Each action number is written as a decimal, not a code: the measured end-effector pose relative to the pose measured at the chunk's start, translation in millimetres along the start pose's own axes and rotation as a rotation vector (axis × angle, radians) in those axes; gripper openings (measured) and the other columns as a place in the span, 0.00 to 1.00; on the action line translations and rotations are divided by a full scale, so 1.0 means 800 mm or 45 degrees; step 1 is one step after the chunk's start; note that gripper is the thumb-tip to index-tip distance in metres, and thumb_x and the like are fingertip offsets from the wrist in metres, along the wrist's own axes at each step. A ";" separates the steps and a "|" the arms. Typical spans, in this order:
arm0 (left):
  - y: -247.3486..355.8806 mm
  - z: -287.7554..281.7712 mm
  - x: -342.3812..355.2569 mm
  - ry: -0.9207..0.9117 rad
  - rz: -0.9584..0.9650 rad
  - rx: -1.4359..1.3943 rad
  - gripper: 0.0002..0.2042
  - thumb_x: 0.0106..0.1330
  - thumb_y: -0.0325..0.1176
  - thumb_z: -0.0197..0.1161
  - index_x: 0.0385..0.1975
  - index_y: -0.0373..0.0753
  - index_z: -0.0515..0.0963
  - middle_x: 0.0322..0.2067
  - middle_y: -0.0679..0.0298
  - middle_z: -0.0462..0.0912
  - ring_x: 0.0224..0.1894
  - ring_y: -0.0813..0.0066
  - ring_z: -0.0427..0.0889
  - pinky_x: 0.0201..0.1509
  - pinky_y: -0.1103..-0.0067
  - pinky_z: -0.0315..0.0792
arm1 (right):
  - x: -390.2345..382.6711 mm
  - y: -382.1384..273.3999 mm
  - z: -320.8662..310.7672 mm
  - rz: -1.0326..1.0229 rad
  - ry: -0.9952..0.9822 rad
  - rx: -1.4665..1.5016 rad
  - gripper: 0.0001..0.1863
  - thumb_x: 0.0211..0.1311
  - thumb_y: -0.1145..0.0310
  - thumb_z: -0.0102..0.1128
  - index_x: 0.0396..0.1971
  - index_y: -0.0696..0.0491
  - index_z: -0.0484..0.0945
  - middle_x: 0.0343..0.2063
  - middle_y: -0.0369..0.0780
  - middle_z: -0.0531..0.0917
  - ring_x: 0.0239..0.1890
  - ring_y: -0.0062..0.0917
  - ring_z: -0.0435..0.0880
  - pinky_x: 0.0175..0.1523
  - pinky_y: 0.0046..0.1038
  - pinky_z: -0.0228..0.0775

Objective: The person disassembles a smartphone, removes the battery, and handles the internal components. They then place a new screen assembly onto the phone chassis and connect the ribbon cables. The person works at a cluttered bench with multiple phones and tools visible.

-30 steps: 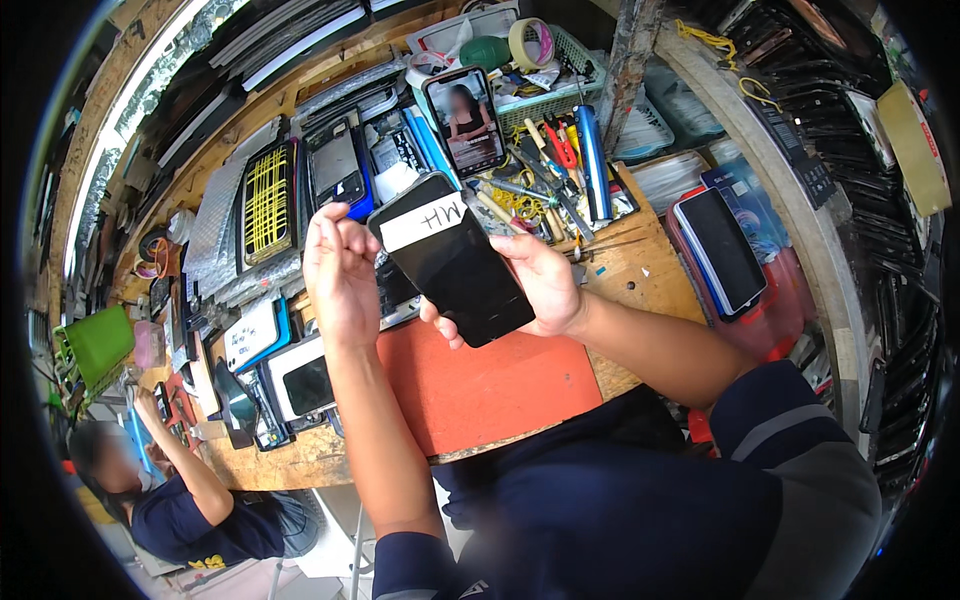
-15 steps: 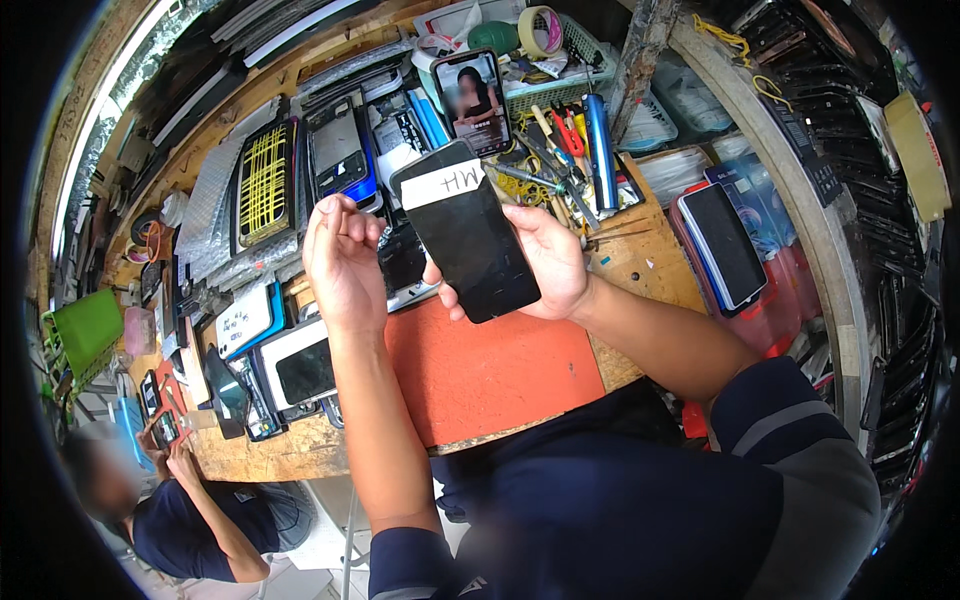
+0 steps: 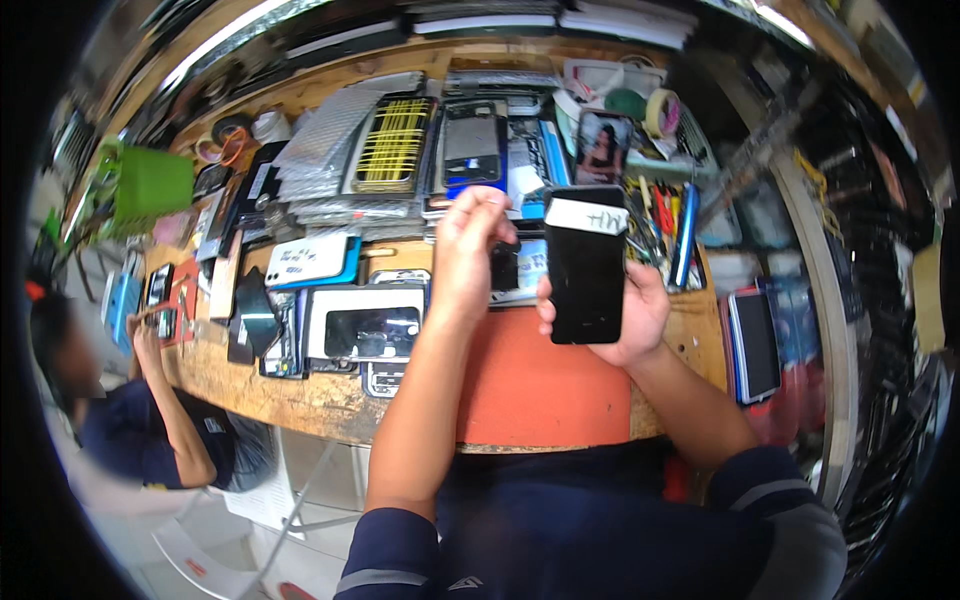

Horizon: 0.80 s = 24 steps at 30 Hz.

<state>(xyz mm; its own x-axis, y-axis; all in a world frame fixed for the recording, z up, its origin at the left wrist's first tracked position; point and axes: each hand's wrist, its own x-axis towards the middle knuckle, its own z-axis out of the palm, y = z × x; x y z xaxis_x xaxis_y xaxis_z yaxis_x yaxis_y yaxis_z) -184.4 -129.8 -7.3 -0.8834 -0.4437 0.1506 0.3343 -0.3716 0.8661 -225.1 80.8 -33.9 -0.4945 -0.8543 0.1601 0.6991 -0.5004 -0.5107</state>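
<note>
The right hand (image 3: 642, 318) is clamping a black phone (image 3: 587, 280) above a red mat (image 3: 548, 390), while the left hand (image 3: 468, 250) is hovering apart, half-curled, whether gripping anything one cannot tell.

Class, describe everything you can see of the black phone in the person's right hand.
The phone is a slim, black, rectangular slab with rounded corners. Its visible face looks smooth and glassy, with nothing lit. A white label with dark handwriting crosses it near the top. It stands lengthwise in view, face toward the camera, over the red mat. The right hand grips it by both long edges; the left hand is apart from it. Its back is hidden.
</note>
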 end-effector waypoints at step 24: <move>0.027 0.010 0.016 0.108 0.459 -0.091 0.09 0.77 0.32 0.65 0.35 0.35 0.81 0.24 0.75 0.77 0.26 0.88 0.72 0.29 0.81 0.66 | -0.078 0.042 0.124 -0.084 -0.081 -2.912 0.37 0.61 0.57 0.78 0.67 0.55 0.75 0.58 0.52 0.79 0.58 0.49 0.79 0.63 0.44 0.70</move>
<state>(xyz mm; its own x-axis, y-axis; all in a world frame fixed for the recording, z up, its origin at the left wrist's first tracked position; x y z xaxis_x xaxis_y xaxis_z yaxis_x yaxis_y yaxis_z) -190.9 -137.1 17.0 -0.6758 -0.6210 0.3971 0.6435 -0.2342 0.7287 -119.8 103.2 22.5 -0.4406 -0.8739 0.2056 -0.8806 0.3761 -0.2883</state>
